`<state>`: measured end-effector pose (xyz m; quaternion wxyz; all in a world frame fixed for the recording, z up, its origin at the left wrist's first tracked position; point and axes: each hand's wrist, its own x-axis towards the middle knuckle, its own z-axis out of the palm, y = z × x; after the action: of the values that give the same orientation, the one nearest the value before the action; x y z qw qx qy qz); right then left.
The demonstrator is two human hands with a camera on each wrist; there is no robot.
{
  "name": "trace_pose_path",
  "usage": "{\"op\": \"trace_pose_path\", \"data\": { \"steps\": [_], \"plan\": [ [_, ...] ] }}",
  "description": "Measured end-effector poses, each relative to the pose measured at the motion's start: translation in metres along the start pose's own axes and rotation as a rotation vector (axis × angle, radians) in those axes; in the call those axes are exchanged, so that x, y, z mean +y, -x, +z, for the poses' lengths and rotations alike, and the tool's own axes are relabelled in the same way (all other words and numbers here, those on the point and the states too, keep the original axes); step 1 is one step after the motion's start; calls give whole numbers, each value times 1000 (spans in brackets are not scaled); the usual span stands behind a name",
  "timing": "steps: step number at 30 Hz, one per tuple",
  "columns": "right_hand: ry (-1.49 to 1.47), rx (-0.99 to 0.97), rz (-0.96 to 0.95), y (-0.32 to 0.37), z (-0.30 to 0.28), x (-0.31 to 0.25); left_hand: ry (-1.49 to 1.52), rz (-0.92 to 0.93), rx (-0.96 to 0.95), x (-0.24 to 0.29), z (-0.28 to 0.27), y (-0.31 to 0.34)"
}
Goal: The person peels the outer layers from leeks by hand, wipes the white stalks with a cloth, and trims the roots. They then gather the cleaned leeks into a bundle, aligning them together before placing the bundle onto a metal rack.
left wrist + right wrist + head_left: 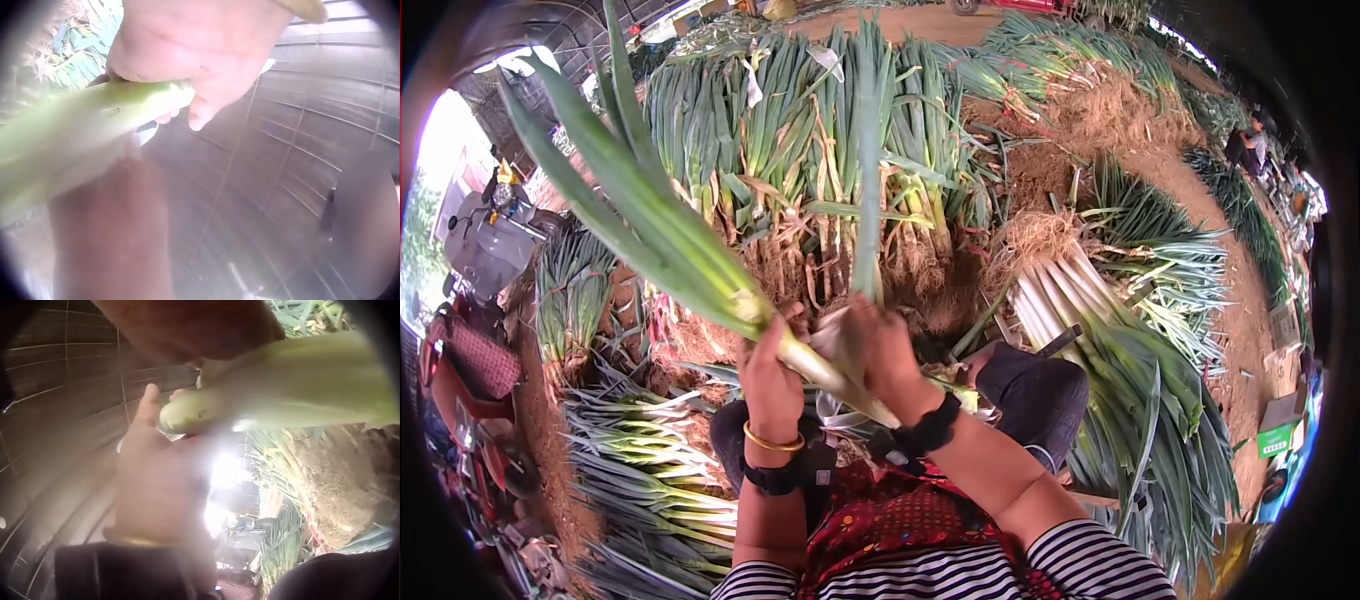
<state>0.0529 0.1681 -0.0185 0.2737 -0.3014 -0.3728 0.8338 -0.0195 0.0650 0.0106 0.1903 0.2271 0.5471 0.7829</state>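
A long green onion slants across the head view, its leaves up to the left and its pale stem toward the lap. My left hand grips the stem, with a gold bangle at the wrist. Between the fingers of my right hand is a long outer leaf that stands upright, its pale blurred sheath beside the stem. The left wrist view has the left hand round the stem. Part of the right hand lies over the stem in the right wrist view.
Upright bundles of green onions stand ahead. To the right lies a pile of white-stemmed ones, roots toward the back; another pile is at the left. A scooter is at the far left, a green box at the right.
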Motion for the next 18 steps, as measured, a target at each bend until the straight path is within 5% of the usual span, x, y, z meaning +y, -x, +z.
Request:
{"op": "trace_pose_path", "data": {
  "steps": [3, 9, 12, 13, 15, 16, 17, 18],
  "plan": [
    [-435, 125, 85, -6, -11, -28, 195, -25, 136, 14, -2, -6],
    [-498, -268, 74, -11, -66, -38, 333, 91, 329, 22, -26, -27],
    [494, -140, -113, 1, -70, -32, 299, 157, 365, 27, -50, -43],
    [492, -144, -110, 6, -71, -27, 278, 181, 392, 29, -56, -47],
    [991, -130, -633, 17, -71, -21, 277, 201, 428, 33, -66, -57],
    [1072, -200, -728, 23, -71, -24, 264, 208, 518, 36, -71, -63],
    [1070, -203, -723, 25, -75, -23, 251, 214, 609, 39, -75, -65],
    [1303, -333, -641, 28, -80, -20, 211, 247, 389, 46, -83, -60]
  ]
}}
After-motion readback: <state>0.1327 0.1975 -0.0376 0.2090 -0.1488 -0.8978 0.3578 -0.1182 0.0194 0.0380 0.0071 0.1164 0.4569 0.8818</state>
